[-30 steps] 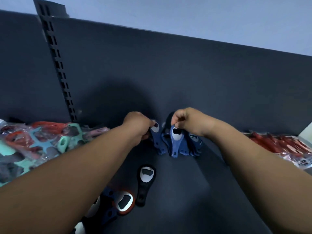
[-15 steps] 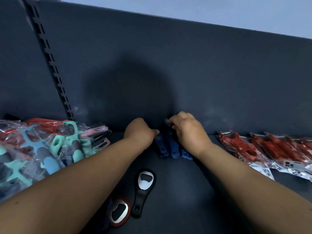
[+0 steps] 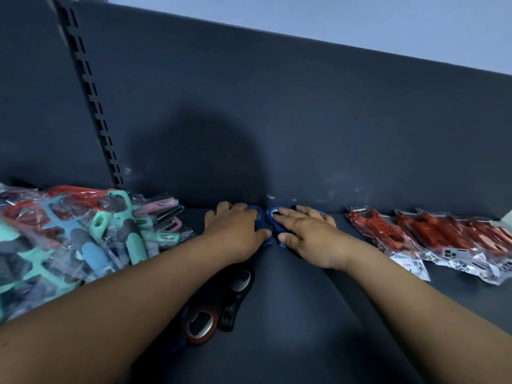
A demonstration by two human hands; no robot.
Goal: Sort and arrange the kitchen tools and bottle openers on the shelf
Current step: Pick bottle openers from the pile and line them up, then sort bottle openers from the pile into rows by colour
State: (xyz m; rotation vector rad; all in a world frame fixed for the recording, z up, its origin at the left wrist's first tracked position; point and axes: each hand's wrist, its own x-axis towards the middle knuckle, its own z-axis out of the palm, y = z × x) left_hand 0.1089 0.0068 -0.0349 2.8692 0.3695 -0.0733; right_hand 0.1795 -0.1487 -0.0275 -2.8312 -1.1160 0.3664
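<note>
Where the shelf floor meets the back panel, at the centre of the frame, the blue bottle openers (image 3: 267, 223) lie flat in a tight cluster, most of them covered by your hands. Your left hand (image 3: 235, 231) rests palm-down on the left side of the cluster, fingers extended and spread, not curled around anything; its thumb points toward the centre. Your right hand (image 3: 307, 234) rests palm-down on the right side in the same flat posture, with its index finger touching the metal head of one blue opener. Both hands press on the openers rather than grasp them. The two thumbs sit close together, just apart.

Below the hands, at lower centre, a black bottle opener (image 3: 238, 295) lies on the shelf (image 3: 304, 314) with its metal head toward the back panel, partly hidden by your left forearm. Just beside it, lower in the frame, a red-rimmed bottle opener (image 3: 202, 325) shows its metal opening; it touches or overlaps the black one. A dark blue item extends below it, too obscured to identify.

At the left of the frame, a loose pile of bagged kitchen tools (image 3: 69, 242) in teal, light blue, red and pink fills the shelf. At the right, a row of red packaged tools (image 3: 432, 236) lies side by side, with white labels facing the front edge.

Behind everything, the dark back panel (image 3: 304, 120) rises, with a slotted upright rail (image 3: 91, 98) at upper left.
</note>
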